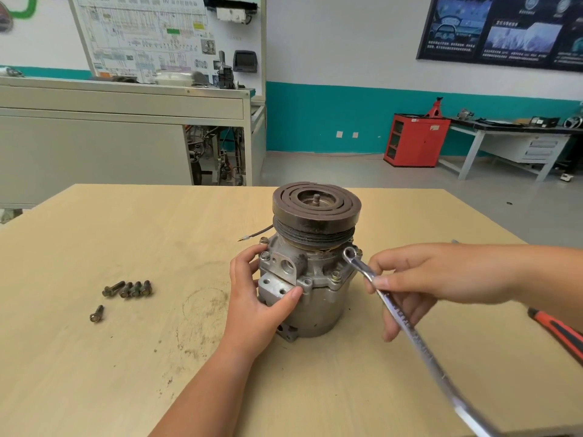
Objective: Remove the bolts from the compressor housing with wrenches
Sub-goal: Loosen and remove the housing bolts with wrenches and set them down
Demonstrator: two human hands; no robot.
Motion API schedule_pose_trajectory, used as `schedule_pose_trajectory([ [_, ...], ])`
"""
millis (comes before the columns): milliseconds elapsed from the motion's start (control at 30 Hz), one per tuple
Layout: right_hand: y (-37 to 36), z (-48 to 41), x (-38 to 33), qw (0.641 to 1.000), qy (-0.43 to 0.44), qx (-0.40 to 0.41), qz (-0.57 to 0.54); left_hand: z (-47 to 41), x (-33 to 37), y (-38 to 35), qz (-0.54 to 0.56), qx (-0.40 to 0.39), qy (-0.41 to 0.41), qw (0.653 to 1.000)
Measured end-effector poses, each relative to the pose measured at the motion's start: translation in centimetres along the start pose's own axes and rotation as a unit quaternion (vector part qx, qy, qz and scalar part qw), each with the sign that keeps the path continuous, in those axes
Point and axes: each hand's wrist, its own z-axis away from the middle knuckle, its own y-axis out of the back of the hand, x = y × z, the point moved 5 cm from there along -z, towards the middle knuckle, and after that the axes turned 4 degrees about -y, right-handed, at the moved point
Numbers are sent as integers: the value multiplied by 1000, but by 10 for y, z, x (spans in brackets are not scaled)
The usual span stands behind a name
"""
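Table: the pale wooden tabletop (126,357) carried everything.
Housing: the grey cast-metal compressor housing (315,298) stood upright mid-table under its dark grooved pulley (316,205). I judged it heavy, rigid and top-weighted, so I had the left hand (252,298) wrapped round its flank.
Wrench: the right hand (419,275) pinched the long polished steel ring wrench (407,329) near its head; I could not tell whether the ring was seated.
Bolts: 5 loose dark bolts (127,290) lay well left; a flange bolt (336,275) remained.

Bench (94,373) mostly open; the right side is crowded
Loose bolts (127,289) lie well left of the compressor (315,298). The left hand (252,298) covers its left flank, the wrench (435,364) slants across the right side, and a red-handled tool (555,329) lies beyond.
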Motion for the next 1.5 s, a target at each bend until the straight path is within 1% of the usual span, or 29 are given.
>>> schedule_pose_trajectory([
  [133, -20, -4, -3, 991, -16, 5, -132, 0, -1, 0, 10, 4, -5, 1000],
  [233, -22, -6, -5, 988, -28, 17, -150, 0, -2, 0, 11, 3, -6, 1000],
  [300, -20, -6, -7, 991, -45, 9, -128, -1, -2, 0, 13, 3, -7, 1000],
  [333, -18, -5, -8, 994, -58, 2, -93, -1, -2, -1, 14, 2, -6, 1000],
  [367, -12, -3, -9, 997, -72, 2, -36, -1, -2, -1, 15, 2, -6, 1000],
  [400, -4, -2, -11, 996, -81, 17, 46, -1, -2, -1, 16, 1, -5, 1000],
  [433, 6, -1, -15, 985, -81, 44, 146, -1, -2, -1, 17, 0, -4, 1000],
  [467, 16, -1, -19, 961, -74, 78, 254, 0, -2, 0, 17, 0, -4, 1000],
  [500, 26, -2, -23, 926, -57, 117, 354, 0, -2, 0, 16, 0, -4, 1000],
  [533, 34, -2, -26, 894, -39, 149, 421, 0, -2, 0, 15, 0, -4, 1000],
  [567, 39, -2, -27, 875, -27, 173, 451, 0, -2, 0, 14, 0, -4, 1000],
  [600, 42, -2, -26, 872, -21, 185, 453, 0, -2, 0, 13, 0, -5, 1000],
  [633, 44, -1, -23, 882, -21, 183, 434, 0, -2, 0, 12, 1, -5, 1000],
  [667, 44, 1, -19, 907, -25, 171, 384, 0, -2, 0, 10, 2, -5, 1000],
  [733, 34, 3, -9, 970, -34, 101, 217, 0, -2, 0, 9, 1, -5, 1000],
  [767, 24, 4, -5, 991, -35, 56, 117, 0, -2, 0, 10, 2, -5, 1000],
  [800, 13, 5, -3, 999, -35, 17, 26, 0, -3, 0, 12, 1, -5, 1000],
  [833, 3, 5, -3, 998, -31, -6, -49, 0, -3, 0, 13, 2, -5, 1000],
  [900, -11, 4, -6, 988, -19, -12, -150, 0, -2, 0, 15, 2, -9, 1000],
  [967, -17, 2, -11, 984, -12, 8, -179, 0, -2, 0, 11, 2, -9, 1000],
  [1067, -22, -4, -11, 983, -22, 32, -182, 0, -2, 0, 8, 3, -6, 1000],
  [1200, -29, -10, -9, 984, -32, 23, -173, 0, -3, 0, 9, 1, -7, 1000],
  [1267, -24, -6, -9, 991, -55, 20, -124, 0, -3, 0, 9, 1, -7, 1000],
  [1300, -18, -4, -9, 995, -69, 17, -76, 0, -3, 0, 8, 1, -6, 1000],
  [1367, 0, -1, -15, 992, -93, 30, 80, 0, -3, 0, 6, 1, -4, 1000],
  [1400, 9, -1, -20, 977, -95, 47, 183, 0, -3, 0, 7, 0, -3, 1000],
  [1433, 17, -2, -25, 950, -86, 71, 293, 0, -3, 0, 8, 0, -2, 1000],
  [1467, 24, -4, -29, 909, -67, 99, 399, 0, -2, 0, 10, 0, -2, 1000],
  [1500, 29, -6, -32, 868, -48, 127, 477, 0, -2, 0, 10, 1, -2, 1000],
])
